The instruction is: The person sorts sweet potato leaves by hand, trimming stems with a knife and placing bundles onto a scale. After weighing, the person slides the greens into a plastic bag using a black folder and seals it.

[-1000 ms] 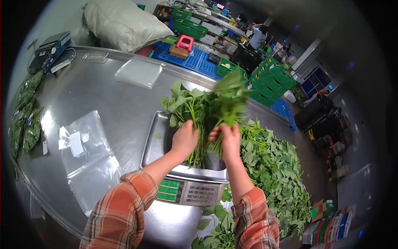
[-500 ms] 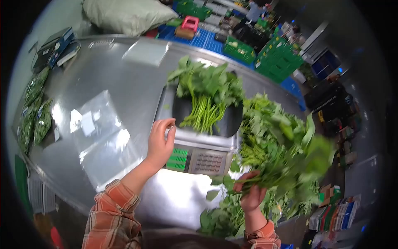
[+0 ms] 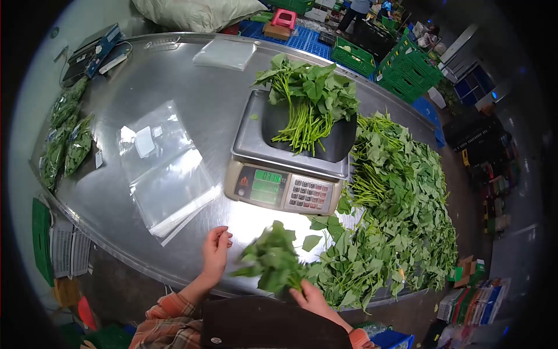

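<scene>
My right hand (image 3: 312, 298) grips the stems of a small bunch of leafy greens (image 3: 270, 256), blurred by motion, at the table's near edge. My left hand (image 3: 215, 253) is just left of those leaves, fingers loosely bent and nothing in them. Ahead of both hands stands a digital scale (image 3: 241, 200) with a green lit display, its last digits hard to read. A black tray (image 3: 343, 142) on its pan carries a larger bunch of greens (image 3: 308, 110), stems towards me. A big heap of the same greens (image 3: 401, 209) covers the table's right side.
Flat clear plastic bags (image 3: 168, 174) with white labels lie left of the scale, more bags (image 3: 225, 53) at the back. Filled bags of greens (image 3: 67, 134) line the left edge of the metal table (image 3: 192, 87). Green crates (image 3: 410, 70) and people stand beyond.
My right hand has brought its greens leftward from over the heap to the near edge. My left hand has drawn back from the scale towards me. The camera view has shifted.
</scene>
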Action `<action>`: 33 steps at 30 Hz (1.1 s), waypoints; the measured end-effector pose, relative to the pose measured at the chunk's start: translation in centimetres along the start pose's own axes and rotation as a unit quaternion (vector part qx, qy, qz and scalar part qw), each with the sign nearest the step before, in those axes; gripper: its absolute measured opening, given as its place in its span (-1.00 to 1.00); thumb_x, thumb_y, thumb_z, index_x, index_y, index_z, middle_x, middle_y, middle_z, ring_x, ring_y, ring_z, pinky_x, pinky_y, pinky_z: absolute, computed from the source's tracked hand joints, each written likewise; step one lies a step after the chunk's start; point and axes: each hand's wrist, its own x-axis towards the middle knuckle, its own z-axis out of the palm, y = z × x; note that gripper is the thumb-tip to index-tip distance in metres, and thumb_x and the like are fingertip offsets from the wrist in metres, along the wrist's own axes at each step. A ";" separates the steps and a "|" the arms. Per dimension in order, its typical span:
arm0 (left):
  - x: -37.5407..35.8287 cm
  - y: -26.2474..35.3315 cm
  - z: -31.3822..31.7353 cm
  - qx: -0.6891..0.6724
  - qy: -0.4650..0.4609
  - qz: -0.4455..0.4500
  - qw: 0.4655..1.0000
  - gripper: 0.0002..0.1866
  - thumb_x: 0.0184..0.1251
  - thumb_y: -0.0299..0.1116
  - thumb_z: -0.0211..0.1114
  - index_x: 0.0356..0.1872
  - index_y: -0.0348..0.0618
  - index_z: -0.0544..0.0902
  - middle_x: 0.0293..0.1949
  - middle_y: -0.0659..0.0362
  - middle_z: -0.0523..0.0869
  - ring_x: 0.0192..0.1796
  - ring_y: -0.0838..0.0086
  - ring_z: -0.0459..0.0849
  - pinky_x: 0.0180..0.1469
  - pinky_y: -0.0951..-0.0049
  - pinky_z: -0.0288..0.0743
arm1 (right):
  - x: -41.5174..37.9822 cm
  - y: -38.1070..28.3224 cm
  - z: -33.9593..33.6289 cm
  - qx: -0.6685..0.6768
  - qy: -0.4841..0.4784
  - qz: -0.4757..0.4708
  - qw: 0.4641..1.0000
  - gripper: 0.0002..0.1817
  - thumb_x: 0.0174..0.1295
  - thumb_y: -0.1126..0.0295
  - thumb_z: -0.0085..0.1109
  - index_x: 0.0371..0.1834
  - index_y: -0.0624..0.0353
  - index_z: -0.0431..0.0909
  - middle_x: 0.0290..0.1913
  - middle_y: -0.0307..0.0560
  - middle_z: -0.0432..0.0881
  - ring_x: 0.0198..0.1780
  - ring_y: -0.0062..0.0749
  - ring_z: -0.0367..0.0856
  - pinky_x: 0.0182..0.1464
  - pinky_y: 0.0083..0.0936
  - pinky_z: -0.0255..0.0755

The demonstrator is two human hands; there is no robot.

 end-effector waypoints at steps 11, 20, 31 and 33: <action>3.6 0.6 1.3 -0.016 0.020 0.039 0.999 -0.75 0.43 -0.34 0.02 -0.01 -0.27 0.45 -0.27 0.18 0.58 -0.29 0.63 0.49 -0.16 0.60 0.43 | 4.1 0.6 -5.3 -0.198 -0.051 0.025 0.979 -0.50 0.13 -0.09 0.11 -0.49 0.21 0.57 -0.46 0.02 0.59 -0.35 -0.07 0.58 -0.29 -0.24 0.44; 5.7 1.9 2.9 0.011 0.031 -0.015 0.999 -0.79 0.44 -0.35 0.01 -0.10 -0.27 0.51 -0.35 0.21 0.60 -0.36 0.66 0.50 -0.22 0.63 0.43 | 3.1 5.4 -0.1 -0.171 -0.061 -0.013 0.983 -0.69 0.17 0.13 0.07 -0.44 0.17 0.51 -0.44 0.09 0.57 -0.32 -0.04 0.61 -0.27 -0.19 0.47; 4.5 1.0 2.9 -0.013 0.021 -0.034 0.999 -0.79 0.42 -0.34 0.04 -0.16 -0.29 0.52 -0.37 0.20 0.60 -0.39 0.65 0.49 -0.28 0.63 0.45 | 3.1 -1.0 -6.8 0.256 0.196 -0.059 0.945 -0.86 0.36 0.38 -0.09 -0.14 0.21 0.35 -0.43 -0.21 0.49 -0.46 -0.66 0.41 -0.51 -0.71 0.31; 4.5 0.7 2.7 -0.008 0.030 -0.036 0.999 -0.79 0.42 -0.35 0.03 -0.16 -0.30 0.52 -0.37 0.20 0.60 -0.40 0.65 0.50 -0.29 0.62 0.45 | 5.9 -3.4 -9.3 0.283 0.308 -0.111 0.902 -0.88 0.38 0.36 -0.13 -0.14 0.14 0.29 -0.42 -0.21 0.44 -0.50 -0.68 0.33 -0.60 -0.76 0.23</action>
